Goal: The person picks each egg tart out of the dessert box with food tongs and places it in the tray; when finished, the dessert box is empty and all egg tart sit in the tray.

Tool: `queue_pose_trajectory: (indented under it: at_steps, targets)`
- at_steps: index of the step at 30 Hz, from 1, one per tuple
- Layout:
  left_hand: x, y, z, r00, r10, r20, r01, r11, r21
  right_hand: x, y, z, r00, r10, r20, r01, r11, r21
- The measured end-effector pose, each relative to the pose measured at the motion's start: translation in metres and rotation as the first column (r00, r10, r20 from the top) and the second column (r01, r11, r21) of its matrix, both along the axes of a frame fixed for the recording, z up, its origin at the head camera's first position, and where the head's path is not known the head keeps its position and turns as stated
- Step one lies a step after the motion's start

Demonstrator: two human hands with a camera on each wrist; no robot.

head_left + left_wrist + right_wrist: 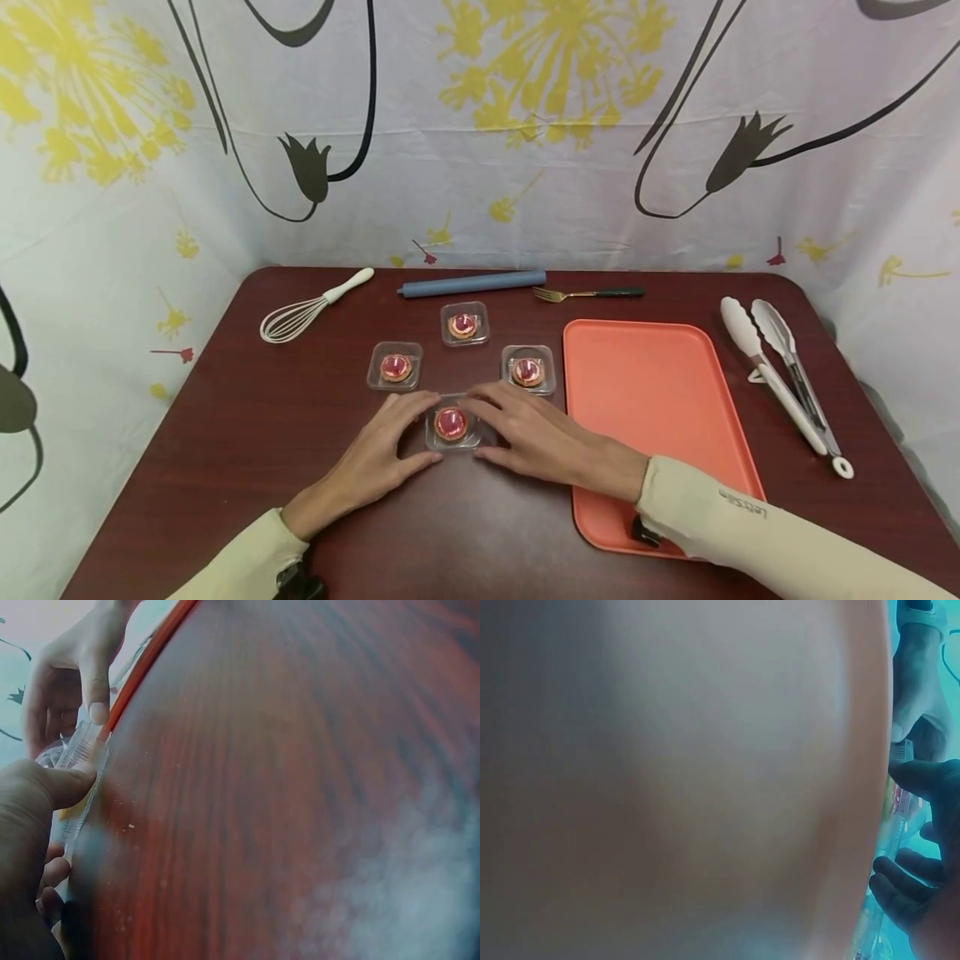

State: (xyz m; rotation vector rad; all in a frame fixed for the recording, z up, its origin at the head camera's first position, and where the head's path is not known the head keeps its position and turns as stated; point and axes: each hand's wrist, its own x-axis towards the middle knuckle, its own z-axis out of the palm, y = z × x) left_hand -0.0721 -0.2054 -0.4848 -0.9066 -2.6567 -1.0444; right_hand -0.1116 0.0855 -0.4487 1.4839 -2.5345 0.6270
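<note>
Sitting between left hand (381, 457) and right hand (542, 435), the nearest clear tart box (452, 424) has spread fingers (411, 405) at both its sides.

"What lies at the back of the worktop (225, 433)?"
"A white whisk (327, 297), a blue rod (474, 284), a dark-handled fork (617, 292)."
"And far right?"
"White-tipped tongs (789, 403). A flower-patterned cloth (420, 192) hangs behind."

Forward-down head view, 2 wrist close-ups, shared hands (373, 458) (536, 435)
</note>
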Motion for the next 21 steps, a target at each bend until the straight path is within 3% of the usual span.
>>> queue_pose_trajectory:
  at_steps: [21]
  targets:
    - [-0.0027, 0.0022, -0.0037, 0.999, 0.027, -0.027, -0.027, 1.000, -0.011, -0.0047, -0.0068, -0.0009, 0.999, 0.039, -0.035, -0.041, 0.999, -0.036]
